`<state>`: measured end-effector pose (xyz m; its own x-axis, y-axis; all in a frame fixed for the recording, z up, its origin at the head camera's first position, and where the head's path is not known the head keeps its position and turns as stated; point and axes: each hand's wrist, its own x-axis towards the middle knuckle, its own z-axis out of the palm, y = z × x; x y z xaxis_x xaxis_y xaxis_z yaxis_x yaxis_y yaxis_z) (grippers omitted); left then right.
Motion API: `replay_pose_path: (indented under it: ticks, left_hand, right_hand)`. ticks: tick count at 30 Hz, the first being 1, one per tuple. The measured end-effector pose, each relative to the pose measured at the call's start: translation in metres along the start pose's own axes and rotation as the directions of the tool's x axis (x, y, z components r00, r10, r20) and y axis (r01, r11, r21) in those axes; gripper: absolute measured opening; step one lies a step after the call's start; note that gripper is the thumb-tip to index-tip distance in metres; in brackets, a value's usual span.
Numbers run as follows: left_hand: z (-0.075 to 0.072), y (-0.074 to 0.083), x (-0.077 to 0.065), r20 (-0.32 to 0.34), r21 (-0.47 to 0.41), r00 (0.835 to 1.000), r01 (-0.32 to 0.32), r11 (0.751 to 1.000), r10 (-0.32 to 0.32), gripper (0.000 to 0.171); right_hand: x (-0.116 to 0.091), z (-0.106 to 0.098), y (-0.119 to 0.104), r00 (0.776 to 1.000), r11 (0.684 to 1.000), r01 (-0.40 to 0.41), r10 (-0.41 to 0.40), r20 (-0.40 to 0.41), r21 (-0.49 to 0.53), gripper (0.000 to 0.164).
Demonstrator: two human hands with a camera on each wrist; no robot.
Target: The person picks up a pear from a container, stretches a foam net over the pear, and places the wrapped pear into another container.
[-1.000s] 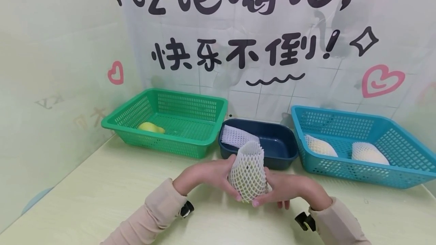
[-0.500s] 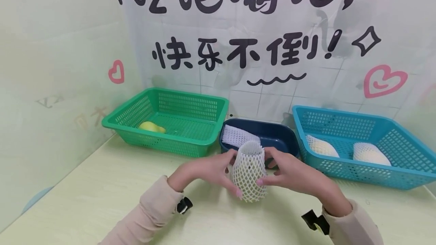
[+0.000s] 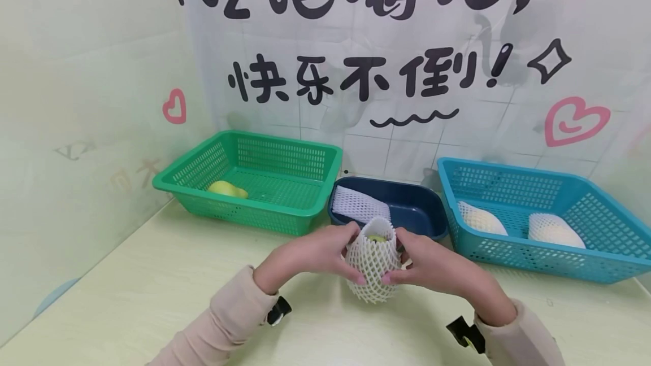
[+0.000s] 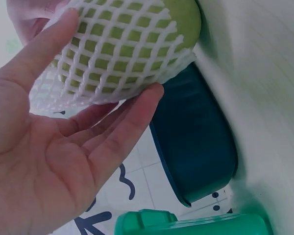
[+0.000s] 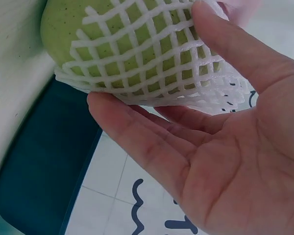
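A green speckled pear (image 4: 188, 19) stands on the table in a white foam net sleeve (image 3: 373, 275). Its lower end bulges out bare below the sleeve's cut edge, as both wrist views show. In the head view the pear's top shows inside the sleeve's open upper end. My left hand (image 3: 320, 250) grips the sleeve from the left, thumb on the near side and fingers behind. From the right, my right hand (image 3: 437, 258) holds it the same way. Behind them, a navy basin (image 3: 414, 216) contains another foam net sleeve (image 3: 358, 205), lying flat.
At the back left is a green basket (image 3: 285, 213) with a yellow-green pear (image 3: 224, 188) in it. A blue basket (image 3: 534, 256) on the right contains two pale net-wrapped fruits, one on the left (image 3: 483, 220), one on the right (image 3: 554, 230). A printed wall sheet hangs behind.
My right hand has shifted from the sleeve's base up to its right side. The sleeve's upper end sits lower, and the pear's top now shows in its opening. The baskets have not moved.
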<state>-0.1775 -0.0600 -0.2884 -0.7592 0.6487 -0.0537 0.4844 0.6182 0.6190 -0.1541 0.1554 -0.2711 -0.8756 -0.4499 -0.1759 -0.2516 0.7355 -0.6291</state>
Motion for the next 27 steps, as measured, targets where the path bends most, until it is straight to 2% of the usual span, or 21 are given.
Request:
replay_pose_path:
  ticks: [4,7,13,19,27]
  left_hand:
    - [0.002,0.004,0.000,-0.022,0.097,1.000,0.005,0.995,-0.003,0.062]
    - [0.003,0.004,0.000,-0.020,0.118,1.000,0.015,0.993,-0.013,0.063]
    - [0.010,0.002,0.003,0.009,0.098,1.000,0.017,0.995,-0.018,0.070]
    - [0.018,0.000,0.009,0.021,0.078,1.000,-0.003,0.997,0.001,0.072]
    - [0.022,-0.002,0.010,0.026,0.072,1.000,0.013,0.997,-0.014,0.072]
  right_hand:
    - [0.000,0.001,0.000,1.000,0.999,-0.029,0.029,0.010,-0.017,0.069]
    - [-0.001,0.001,0.000,0.999,0.999,-0.035,0.036,0.022,-0.015,0.070]
    - [0.000,0.000,0.011,0.994,0.998,0.020,-0.025,0.102,0.052,0.073]
    - [0.000,-0.002,0.024,0.967,0.987,0.096,-0.123,0.222,0.127,0.075]
    - [0.004,0.000,0.028,0.958,0.993,0.075,-0.097,0.270,0.091,0.070]
